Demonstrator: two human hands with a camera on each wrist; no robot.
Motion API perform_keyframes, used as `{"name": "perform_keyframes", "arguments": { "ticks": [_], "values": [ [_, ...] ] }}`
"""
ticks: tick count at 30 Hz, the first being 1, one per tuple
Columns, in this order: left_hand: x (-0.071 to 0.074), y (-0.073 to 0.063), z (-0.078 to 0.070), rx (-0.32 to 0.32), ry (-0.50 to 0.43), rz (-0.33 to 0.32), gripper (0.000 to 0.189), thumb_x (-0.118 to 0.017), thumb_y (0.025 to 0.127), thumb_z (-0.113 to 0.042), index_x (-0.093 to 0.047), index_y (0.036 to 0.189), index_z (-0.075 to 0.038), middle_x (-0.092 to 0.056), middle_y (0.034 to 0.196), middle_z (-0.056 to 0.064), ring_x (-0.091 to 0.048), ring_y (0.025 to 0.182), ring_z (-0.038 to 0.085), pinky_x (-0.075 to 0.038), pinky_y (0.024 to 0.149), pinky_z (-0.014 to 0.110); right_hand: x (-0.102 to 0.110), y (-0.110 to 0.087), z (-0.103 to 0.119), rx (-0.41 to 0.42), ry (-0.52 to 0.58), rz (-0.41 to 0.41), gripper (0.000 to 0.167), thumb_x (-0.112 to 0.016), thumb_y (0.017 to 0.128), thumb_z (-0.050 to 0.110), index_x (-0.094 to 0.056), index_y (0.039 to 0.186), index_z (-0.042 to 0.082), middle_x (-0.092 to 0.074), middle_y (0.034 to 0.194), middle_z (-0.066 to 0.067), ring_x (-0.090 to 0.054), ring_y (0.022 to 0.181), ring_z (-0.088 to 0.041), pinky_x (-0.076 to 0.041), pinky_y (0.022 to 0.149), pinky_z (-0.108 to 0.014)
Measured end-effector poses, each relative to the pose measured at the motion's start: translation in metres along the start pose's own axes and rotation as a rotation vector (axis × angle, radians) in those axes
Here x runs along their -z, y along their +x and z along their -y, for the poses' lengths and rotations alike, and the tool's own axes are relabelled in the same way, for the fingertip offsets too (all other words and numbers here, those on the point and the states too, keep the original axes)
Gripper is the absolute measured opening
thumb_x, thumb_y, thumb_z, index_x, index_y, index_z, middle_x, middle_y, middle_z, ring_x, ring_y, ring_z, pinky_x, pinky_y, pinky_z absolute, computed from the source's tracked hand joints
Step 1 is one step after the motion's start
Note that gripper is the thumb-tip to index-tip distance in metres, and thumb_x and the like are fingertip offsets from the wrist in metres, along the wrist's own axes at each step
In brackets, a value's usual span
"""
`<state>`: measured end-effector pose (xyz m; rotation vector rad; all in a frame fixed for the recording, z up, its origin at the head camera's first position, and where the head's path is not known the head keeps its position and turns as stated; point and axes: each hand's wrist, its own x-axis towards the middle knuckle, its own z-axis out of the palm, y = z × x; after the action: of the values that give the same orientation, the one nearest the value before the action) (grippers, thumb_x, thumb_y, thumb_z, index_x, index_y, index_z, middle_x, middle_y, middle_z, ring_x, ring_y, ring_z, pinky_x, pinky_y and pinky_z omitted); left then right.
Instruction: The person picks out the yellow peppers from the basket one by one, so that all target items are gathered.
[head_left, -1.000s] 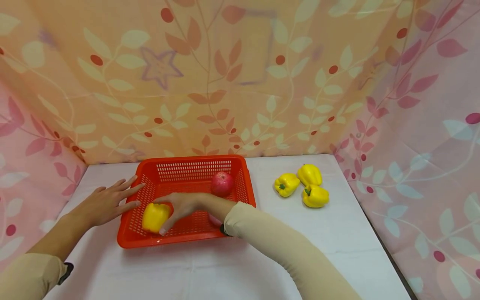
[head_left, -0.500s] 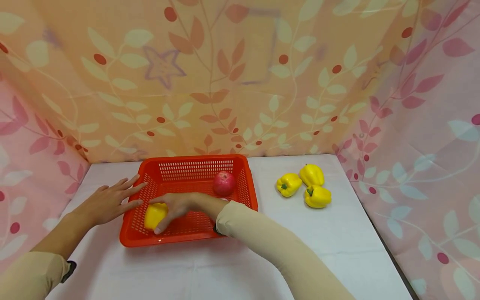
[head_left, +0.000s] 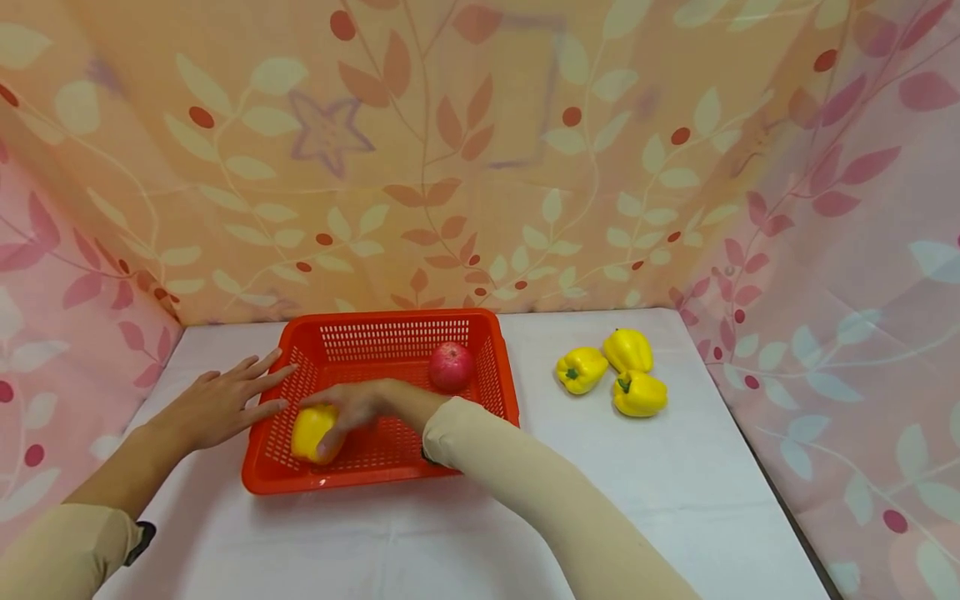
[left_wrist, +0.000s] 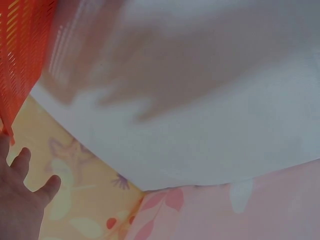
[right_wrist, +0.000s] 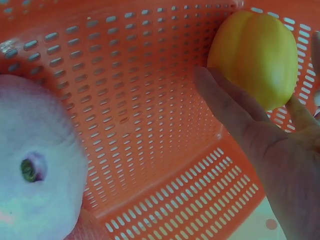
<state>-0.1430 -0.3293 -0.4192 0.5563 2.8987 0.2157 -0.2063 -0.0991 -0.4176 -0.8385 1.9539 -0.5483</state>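
Observation:
A yellow bell pepper [head_left: 307, 433] sits in the left front part of a red plastic basket [head_left: 375, 317]. My right hand [head_left: 356, 408] holds it from above, with the thumb along its near side in the right wrist view and fingers [right_wrist: 302, 114] around the far side. My left hand [head_left: 213, 408] is spread, its straight fingertips at the basket's left rim. In the left wrist view, fingers [left_wrist: 47, 190] reach up towards that red wall. A pinkish-red pomegranate [head_left: 452, 367] lies at the basket's right; it looms large and pale [right_wrist: 35, 165] in the right wrist view.
Three more yellow bell peppers, one at the left [head_left: 582, 370], one behind [head_left: 628, 350] and one in front [head_left: 640, 393], lie grouped on the white tabletop [head_left: 600, 467] right of the basket. Patterned cloth [head_left: 480, 167] hangs behind and on both sides.
In the basket the pepper has turned slightly under my right hand, and the thumb has come over its near side. My left hand stays at the rim. The view has shifted a little.

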Motion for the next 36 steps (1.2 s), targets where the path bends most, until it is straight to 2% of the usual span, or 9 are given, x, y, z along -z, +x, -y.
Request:
{"name": "perform_keyframes", "arguments": {
  "ticks": [4, 7, 14, 22, 28, 36],
  "values": [
    [0.001, 0.000, 0.000, -0.002, 0.000, -0.001, 0.072, -0.058, 0.095, -0.053, -0.037, 0.155, -0.017, -0.026, 0.161, 0.021, -0.029, 0.139, 0.055, -0.027, 0.100, 0.080, 0.001, 0.004, 0.000, -0.011, -0.002, 0.004, 0.074, -0.074, 0.090, 0.024, -0.037, 0.154, 0.034, -0.048, 0.139, 0.010, -0.042, 0.118, -0.008, -0.038, 0.104, -0.027],
    [0.001, 0.000, -0.001, -0.005, 0.006, -0.001, 0.072, -0.058, 0.095, -0.052, -0.037, 0.154, -0.017, -0.027, 0.160, 0.021, -0.030, 0.138, 0.055, -0.029, 0.099, 0.079, 0.001, 0.007, 0.001, -0.009, 0.001, 0.008, 0.069, -0.071, 0.092, 0.019, -0.040, 0.153, 0.033, -0.049, 0.135, 0.010, -0.043, 0.116, -0.009, -0.041, 0.100, -0.027],
    [-0.001, 0.001, 0.001, -0.017, 0.019, -0.003, 0.073, -0.059, 0.094, -0.052, -0.037, 0.154, -0.016, -0.027, 0.160, 0.021, -0.031, 0.138, 0.055, -0.029, 0.099, 0.080, 0.001, 0.011, 0.000, 0.071, -0.081, 0.009, 0.058, -0.066, 0.095, 0.010, -0.046, 0.147, 0.026, -0.049, 0.132, 0.006, -0.044, 0.114, -0.008, -0.039, 0.097, -0.019],
    [0.000, 0.001, 0.000, 0.000, 0.012, 0.007, 0.074, -0.058, 0.095, -0.054, -0.036, 0.155, -0.017, -0.026, 0.160, 0.021, -0.030, 0.138, 0.055, -0.028, 0.100, 0.079, 0.001, 0.008, -0.003, 0.130, -0.153, 0.017, 0.058, -0.066, 0.095, 0.009, -0.046, 0.148, 0.023, -0.048, 0.137, 0.004, -0.044, 0.113, -0.008, -0.038, 0.093, -0.015],
    [-0.001, 0.002, 0.000, 0.013, 0.002, 0.012, 0.074, -0.057, 0.095, -0.053, -0.034, 0.156, -0.018, -0.026, 0.160, 0.022, -0.029, 0.138, 0.055, -0.027, 0.100, 0.080, 0.005, -0.005, -0.006, 0.171, -0.133, 0.026, 0.058, -0.065, 0.095, 0.007, -0.045, 0.148, 0.020, -0.048, 0.137, 0.003, -0.045, 0.113, -0.008, -0.039, 0.091, -0.015],
    [-0.001, 0.004, 0.000, 0.020, 0.015, 0.017, 0.075, -0.055, 0.096, -0.055, -0.032, 0.156, -0.018, -0.026, 0.160, 0.022, -0.030, 0.137, 0.054, -0.028, 0.099, 0.080, 0.016, -0.039, -0.020, 0.197, -0.077, 0.016, 0.057, -0.064, 0.095, 0.004, -0.047, 0.147, 0.017, -0.051, 0.133, 0.001, -0.049, 0.109, -0.011, -0.046, 0.087, -0.016]
  ]
}}
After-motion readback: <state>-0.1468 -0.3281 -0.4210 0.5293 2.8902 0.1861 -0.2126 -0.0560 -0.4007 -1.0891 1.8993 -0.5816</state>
